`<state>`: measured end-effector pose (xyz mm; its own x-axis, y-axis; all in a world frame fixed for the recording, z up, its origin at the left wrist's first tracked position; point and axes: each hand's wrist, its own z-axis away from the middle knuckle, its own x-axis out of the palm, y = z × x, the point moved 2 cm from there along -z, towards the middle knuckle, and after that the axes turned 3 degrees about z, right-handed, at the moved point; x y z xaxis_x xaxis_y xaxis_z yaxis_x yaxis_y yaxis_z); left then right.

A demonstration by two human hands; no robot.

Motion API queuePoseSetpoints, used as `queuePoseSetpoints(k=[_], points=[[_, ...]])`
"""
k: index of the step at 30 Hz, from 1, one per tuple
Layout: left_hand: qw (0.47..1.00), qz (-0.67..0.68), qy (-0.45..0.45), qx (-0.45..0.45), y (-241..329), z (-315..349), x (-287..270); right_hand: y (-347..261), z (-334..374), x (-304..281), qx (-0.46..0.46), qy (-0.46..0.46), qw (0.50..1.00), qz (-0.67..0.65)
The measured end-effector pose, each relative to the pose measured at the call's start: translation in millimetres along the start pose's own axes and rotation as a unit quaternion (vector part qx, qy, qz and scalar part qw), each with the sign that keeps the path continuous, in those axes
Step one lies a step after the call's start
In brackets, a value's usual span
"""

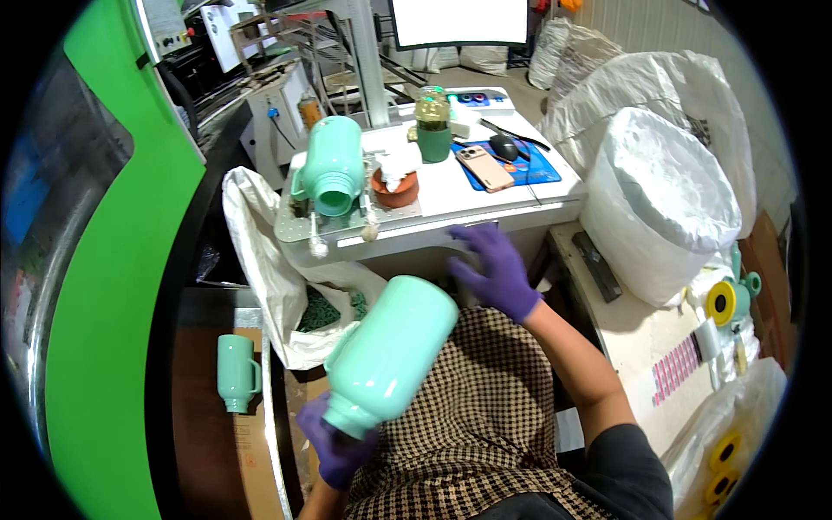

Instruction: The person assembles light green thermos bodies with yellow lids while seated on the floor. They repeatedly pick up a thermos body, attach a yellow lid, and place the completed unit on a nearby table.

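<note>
My left hand (334, 449), in a purple glove, grips a mint-green plastic jug (394, 347) at its neck. The jug is tilted over my lap, neck toward me at the lower left and its broad base up to the right. Part of its handle shows on the left side. My right hand (496, 273), gloved too, is raised to the right of the jug's base, fingers spread and touching nothing. On the white table ahead lies a second mint-green jug (334, 154), its round opening facing me. A third mint-green jug (236, 373) lies on cardboard at the lower left.
On the table stand a brown bowl (395, 191) with white tissue, a glass bottle (433, 126), a phone (485, 167) and a mouse (503, 146). A white sack (260, 260) with green scraps hangs at left. Large white bags (663, 208) fill the right. A green machine panel (113, 347) curves along the left.
</note>
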<state>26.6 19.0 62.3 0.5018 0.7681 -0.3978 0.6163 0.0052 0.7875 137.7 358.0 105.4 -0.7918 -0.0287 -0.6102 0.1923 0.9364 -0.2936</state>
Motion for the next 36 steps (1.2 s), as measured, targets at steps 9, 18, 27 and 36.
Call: queuePoseSetpoints(k=[9, 18, 27, 36], points=[[0.915, 0.17, 0.336, -0.147, -63, 52, -66, -10, -141, 204, -0.065, -0.113, 0.967, 0.218], [0.948, 0.153, 0.269, 0.081, -68, -94, -53, -89, 95, -75, -0.167, -0.02, 0.98, -0.105], [0.937, -0.151, 0.162, 0.269, -122, -306, 117, -92, 208, -169, 0.184, 0.027, 0.957, -0.221], [0.952, -0.145, 0.18, 0.199, -127, -321, 109, -101, 193, -158, 0.078, -0.078, 0.975, -0.195]])
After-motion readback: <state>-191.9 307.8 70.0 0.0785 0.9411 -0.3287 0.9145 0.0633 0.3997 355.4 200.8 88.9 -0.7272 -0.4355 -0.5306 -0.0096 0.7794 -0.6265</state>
